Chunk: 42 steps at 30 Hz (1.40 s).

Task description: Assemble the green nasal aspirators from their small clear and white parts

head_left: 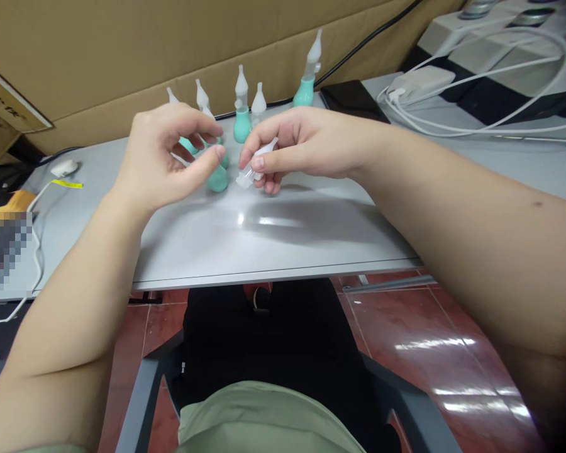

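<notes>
My right hand (306, 141) pinches a nasal aspirator nozzle (246, 178), a clear tube with a white tip, and tilts it above the table. My left hand (158, 154) is to the left of it, fingers curved and thumb apart, with nothing seen between them. Close by its thumb is a teal rubber bulb (217, 180); more teal bulbs behind are partly covered by the hand. Upright at the back stand assembled nasal aspirators, one in the middle (242, 123) and another farther right (304, 91). A white-tipped nozzle (259, 100) stands between them, its base hidden.
The grey table (207, 251) meets a cardboard wall (170, 44). A black flat object (353, 99), a white adapter (422, 85) with looped cables and pale machines (490, 56) occupy the right. At left lie a small white device (65, 168) and a cable with a yellow tag (68, 184).
</notes>
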### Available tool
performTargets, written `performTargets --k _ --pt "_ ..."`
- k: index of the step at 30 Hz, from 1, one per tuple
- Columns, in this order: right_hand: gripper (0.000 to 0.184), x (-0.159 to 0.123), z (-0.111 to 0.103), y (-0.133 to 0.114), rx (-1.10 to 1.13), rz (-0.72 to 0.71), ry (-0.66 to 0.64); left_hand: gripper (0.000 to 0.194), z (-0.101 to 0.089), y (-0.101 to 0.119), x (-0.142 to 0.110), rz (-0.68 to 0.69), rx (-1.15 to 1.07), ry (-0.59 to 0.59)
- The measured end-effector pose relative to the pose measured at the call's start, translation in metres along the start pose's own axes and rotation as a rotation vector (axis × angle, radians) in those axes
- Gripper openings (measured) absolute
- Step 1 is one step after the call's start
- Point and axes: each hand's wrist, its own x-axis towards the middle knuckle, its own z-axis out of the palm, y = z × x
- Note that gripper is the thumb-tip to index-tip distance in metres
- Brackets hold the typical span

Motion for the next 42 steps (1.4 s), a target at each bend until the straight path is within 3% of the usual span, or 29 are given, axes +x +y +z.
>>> performTargets --k 2,5,10,16,21,27,37,42 --pt "0.037 -0.001 0.000 -0.001 0.016 0.013 0.008 0.080 0.003 0.006 -0.002 0.036 -0.054 0.023" --pt "0.043 -0.002 0.002 -0.003 0.026 0.001 0.033 0.083 0.008 0.023 -0.004 -0.051 -0.205 -0.017" --pt "0.051 -0.003 0.009 -0.007 0.027 -0.068 0.065 0.080 0.011 0.044 -0.002 -0.227 -0.405 -0.196" --pt "0.045 -0.001 0.018 -0.006 0.076 -0.145 0.140 0.071 0.017 0.036 0.001 -0.291 -0.513 -0.223" --pt "0.042 -0.001 0.015 -0.004 0.045 -0.172 0.159 0.059 0.017 0.035 0.000 -0.303 -0.481 -0.227" --pt "0.031 -0.003 0.010 -0.006 0.073 -0.164 0.157 0.064 0.011 0.031 0.000 -0.322 -0.467 -0.203" --pt "0.027 -0.001 0.013 -0.002 0.170 -0.183 0.108 0.074 0.006 0.031 0.003 -0.316 -0.538 -0.249" --pt "0.030 0.000 0.014 -0.004 0.252 -0.117 0.080 0.072 0.001 0.028 0.001 -0.310 -0.572 -0.247"
